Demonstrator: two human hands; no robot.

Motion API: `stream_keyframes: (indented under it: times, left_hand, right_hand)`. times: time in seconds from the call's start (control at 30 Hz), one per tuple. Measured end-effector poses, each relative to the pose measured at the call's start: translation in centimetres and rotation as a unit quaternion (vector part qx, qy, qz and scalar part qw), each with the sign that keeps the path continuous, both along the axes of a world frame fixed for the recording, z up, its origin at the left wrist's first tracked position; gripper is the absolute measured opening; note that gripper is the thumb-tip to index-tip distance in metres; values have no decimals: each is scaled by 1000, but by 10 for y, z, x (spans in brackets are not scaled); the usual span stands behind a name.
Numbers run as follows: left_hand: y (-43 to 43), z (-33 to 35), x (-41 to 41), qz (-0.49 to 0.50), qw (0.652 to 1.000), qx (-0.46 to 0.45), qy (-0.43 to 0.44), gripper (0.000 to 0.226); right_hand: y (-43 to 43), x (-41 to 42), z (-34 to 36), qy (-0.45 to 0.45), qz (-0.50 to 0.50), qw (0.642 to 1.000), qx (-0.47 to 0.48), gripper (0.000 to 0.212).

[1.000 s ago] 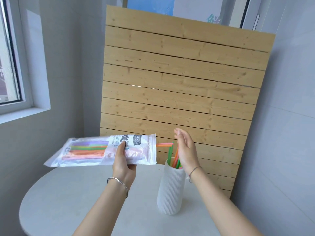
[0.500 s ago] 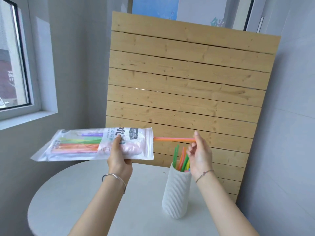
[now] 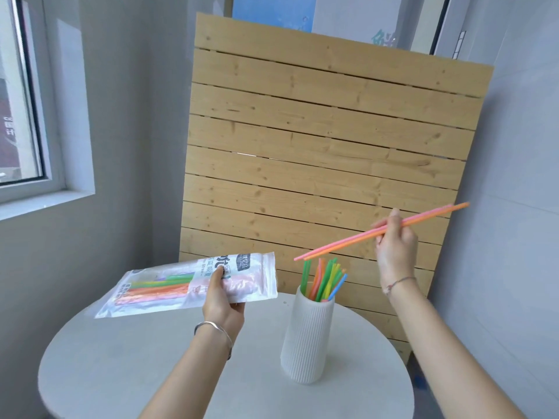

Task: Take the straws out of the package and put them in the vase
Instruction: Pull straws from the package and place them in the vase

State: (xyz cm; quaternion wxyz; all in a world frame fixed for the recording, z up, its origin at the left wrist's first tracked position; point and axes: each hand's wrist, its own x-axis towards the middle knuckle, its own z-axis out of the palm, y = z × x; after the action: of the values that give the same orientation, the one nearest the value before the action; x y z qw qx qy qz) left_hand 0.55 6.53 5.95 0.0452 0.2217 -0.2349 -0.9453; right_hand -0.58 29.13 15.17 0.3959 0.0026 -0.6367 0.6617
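- Straws [image 3: 325, 281]: several already stand in the vase [image 3: 307, 334], mid-desk [image 3: 151, 373].
- Two more [image 3: 357, 237], right hand's [image 3: 394, 246] grip pinching them above the vase, not yet in.
- Pack [image 3: 169, 287], clasped in left hand [image 3: 222, 303] over the desk's far-left edge, holds many more.

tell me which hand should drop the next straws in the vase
Right. The right hand already grips two pink-orange straws above the white vase; the left hand is busy holding the package.

Hidden and cut-off parts

The vase [image 3: 307, 337] hides its straws' lower ends; the table [image 3: 121, 373] runs off the frame's bottom edge.
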Motion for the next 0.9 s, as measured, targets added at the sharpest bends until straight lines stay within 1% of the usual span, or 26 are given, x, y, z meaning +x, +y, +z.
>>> stream_keyframes:
  times: [0.1,0.17,0.23,0.3,0.33,0.37,0.4,0.47,0.5,0.57,0.63,0.67,0.7,0.73,0.77,0.8,0.83,0.87,0.9]
  left_hand:
    - [2,-2,1,-2,1000,-5,-9,11]
    - [6,-2,1,-10,1000,-3,-6,11]
    - [9,-1,2,-15,1000,1,0,10]
    - [11,0,2,-16,1000,7,8,8]
    - [11,0,3,-17,1000,8,11,7]
    - [11,0,3,-17,1000,9,14,7]
    - [10,0,3,-17,1000,8,15,7]
    - [9,0,3,-18,1000,5,16,7]
    - [8,0,3,-19,1000,6,16,7]
    - [7,2,4,-21,1000,13,18,6]
    - [7,2,4,-25,999,16,24,6]
    - [7,3,4,-26,999,17,27,9]
    - [7,3,4,-25,999,16,30,12]
    - [7,4,4,-22,999,12,34,15]
    - [7,5,4,-19,999,3,41,18]
    - [6,7,4,-12,999,-12,50,20]
    - [6,10,4,-1,998,-34,61,23]
    - [6,14,5,14,995,-64,72,26]
    - [5,18,6,31,991,-99,85,30]
  right_hand:
    - [11,-4,0,-3,-33,992,119,50]
    - [9,-6,-4,-26,-39,977,210,50]
    - [5,-11,-9,-93,-12,949,302,46]
    - [1,-15,-16,-155,45,916,366,31]
    - [0,-16,-19,-163,65,911,372,22]
    - [-1,-18,-21,-155,72,917,360,15]
    - [-2,-19,-23,-136,72,929,338,12]
    - [-5,-20,-24,-93,59,948,300,22]
    - [-8,-20,-23,-82,60,949,297,26]
    - [-12,-19,-24,-106,83,936,326,29]
    - [-17,-15,-30,-169,118,897,392,30]
    - [-20,-13,-33,-185,124,879,421,32]
    - [-24,-9,-34,-170,124,878,429,31]
    - [-31,-3,-35,-130,124,896,406,28]
    - [-40,3,-33,-86,128,924,349,23]
    - [-50,7,-32,-57,142,952,266,20]
    - [-61,9,-32,-47,166,970,169,18]
    - [-70,10,-33,-63,192,977,73,18]
    - [-81,10,-36,-99,222,970,-19,20]
